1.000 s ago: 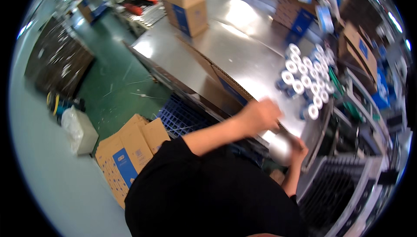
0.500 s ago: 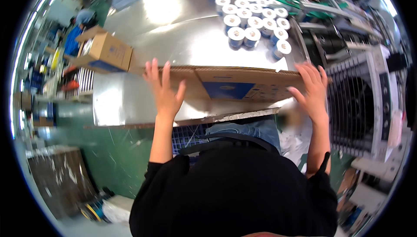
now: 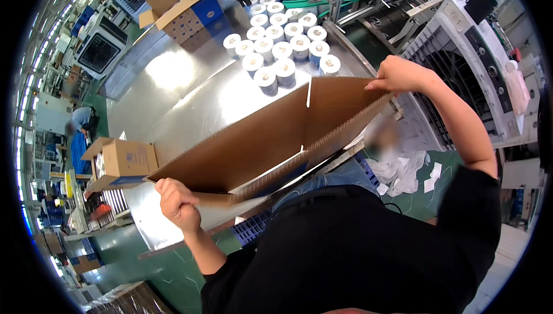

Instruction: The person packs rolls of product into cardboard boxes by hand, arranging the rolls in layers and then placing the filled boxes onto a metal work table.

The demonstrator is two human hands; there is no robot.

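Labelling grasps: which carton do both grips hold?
Nearest open carton: left grip at its left end, right grip at its right; other open cartons sit farther.

The scene is taken in from the wearer's head by the left of 2 side-by-side fisheye cameras, faced steeply down and forward, so that the shirt point(image 3: 345, 250) is seen large at the lower edge and the carton point(image 3: 247, 141) is framed close by, between the left hand point(image 3: 177, 203) and the right hand point(image 3: 400, 75). Beyond it, the table point(image 3: 196, 95) is viewed obliquely from above, with the rolls point(image 3: 282, 51) farther off toward the top. Straight edges are bowed toward the round rim, and the floor point(image 3: 173, 265) is caught at the lower left.
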